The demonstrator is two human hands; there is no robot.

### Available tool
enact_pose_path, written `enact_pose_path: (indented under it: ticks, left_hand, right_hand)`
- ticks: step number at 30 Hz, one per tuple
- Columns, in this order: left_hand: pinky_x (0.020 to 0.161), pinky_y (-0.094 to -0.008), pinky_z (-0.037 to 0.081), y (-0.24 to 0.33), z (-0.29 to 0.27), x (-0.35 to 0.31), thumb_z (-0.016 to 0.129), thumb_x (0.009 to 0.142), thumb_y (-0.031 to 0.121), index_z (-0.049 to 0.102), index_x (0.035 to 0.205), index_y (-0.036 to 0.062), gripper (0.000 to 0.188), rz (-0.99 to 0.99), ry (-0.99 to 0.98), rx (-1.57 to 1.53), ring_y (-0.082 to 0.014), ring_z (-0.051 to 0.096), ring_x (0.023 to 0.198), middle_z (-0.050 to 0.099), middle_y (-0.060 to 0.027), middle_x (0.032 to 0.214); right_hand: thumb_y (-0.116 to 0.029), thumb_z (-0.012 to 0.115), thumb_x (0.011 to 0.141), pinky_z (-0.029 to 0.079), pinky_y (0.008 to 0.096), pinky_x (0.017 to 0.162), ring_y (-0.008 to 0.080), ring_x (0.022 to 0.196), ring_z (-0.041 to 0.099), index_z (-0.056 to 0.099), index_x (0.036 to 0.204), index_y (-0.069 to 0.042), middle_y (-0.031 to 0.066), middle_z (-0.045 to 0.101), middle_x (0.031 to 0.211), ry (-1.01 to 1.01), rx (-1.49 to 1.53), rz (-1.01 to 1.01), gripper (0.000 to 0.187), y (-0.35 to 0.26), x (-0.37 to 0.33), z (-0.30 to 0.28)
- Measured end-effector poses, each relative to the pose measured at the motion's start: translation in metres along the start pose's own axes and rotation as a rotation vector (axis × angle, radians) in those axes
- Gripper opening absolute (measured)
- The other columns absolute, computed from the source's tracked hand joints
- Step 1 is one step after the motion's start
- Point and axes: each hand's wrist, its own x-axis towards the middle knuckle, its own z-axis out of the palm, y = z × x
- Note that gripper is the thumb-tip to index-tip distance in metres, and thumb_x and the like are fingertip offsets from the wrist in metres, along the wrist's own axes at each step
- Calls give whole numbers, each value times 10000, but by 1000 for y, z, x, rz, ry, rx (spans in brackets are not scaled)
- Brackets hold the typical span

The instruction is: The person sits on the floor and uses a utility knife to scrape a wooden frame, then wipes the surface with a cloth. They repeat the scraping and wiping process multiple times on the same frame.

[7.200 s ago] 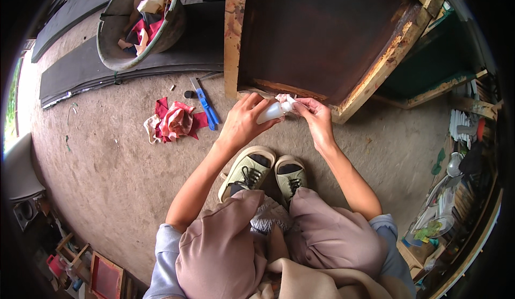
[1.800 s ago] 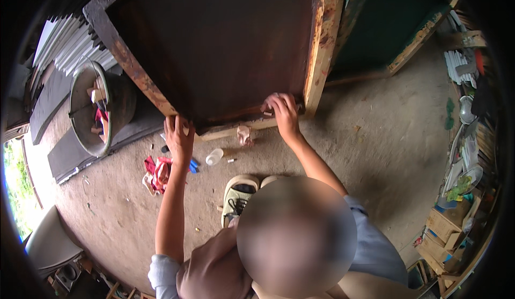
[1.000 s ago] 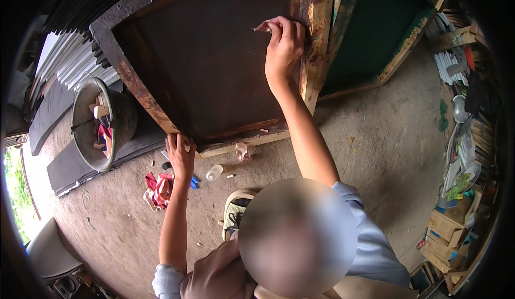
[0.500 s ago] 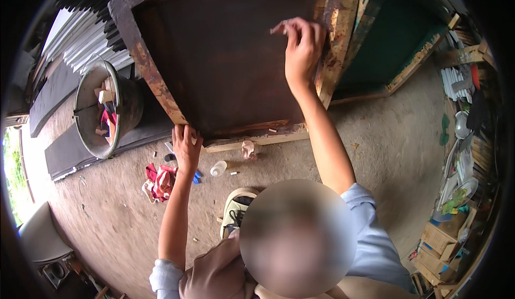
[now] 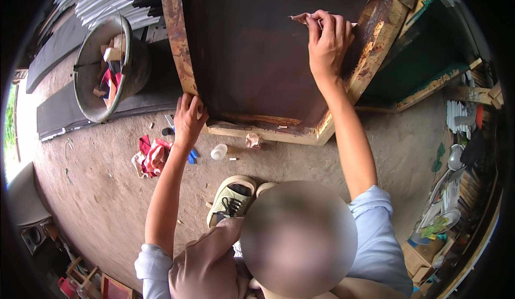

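Observation:
A large wooden frame [image 5: 185,60] with a recessed dark brown panel [image 5: 257,57] leans before me, its wood stained and flaking. My left hand [image 5: 189,119] has its fingers closed around the frame's lower left corner. Up at the right part of the panel, my right hand [image 5: 330,41] pinches a crumpled pinkish piece [image 5: 301,18], paper or cloth, close to the dark surface. Whether it touches the panel I cannot tell. A similar crumpled piece [image 5: 253,140] lies on the floor just below the bottom rail.
At left, a bucket [image 5: 99,106] holds scraps. Red and white cloth [image 5: 153,157], a clear plastic cup [image 5: 219,152] and small bits lie on the floor. A green-panelled frame [image 5: 424,76] stands behind at right. Clutter and cardboard boxes [image 5: 418,259] line the right side.
The view has shifted, showing more of the frame's lower right corner. My right hand stays over the panel's right part, now farther from the side rail. My left hand keeps its corner.

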Motion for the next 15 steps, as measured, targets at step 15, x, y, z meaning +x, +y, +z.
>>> enact_pose_path:
  ticks: [15]
  left_hand:
    - [689,-422,453,2,-2,-1,658,683,18,464,846,62,256,11,-6,-60,-309,498,869,437,-100,873]
  right_hand:
    - [-204,492,877,448,418,687,304,915,535,562,968,-85,99,534,952,-464,-238,-360,165,-30,-68,5]
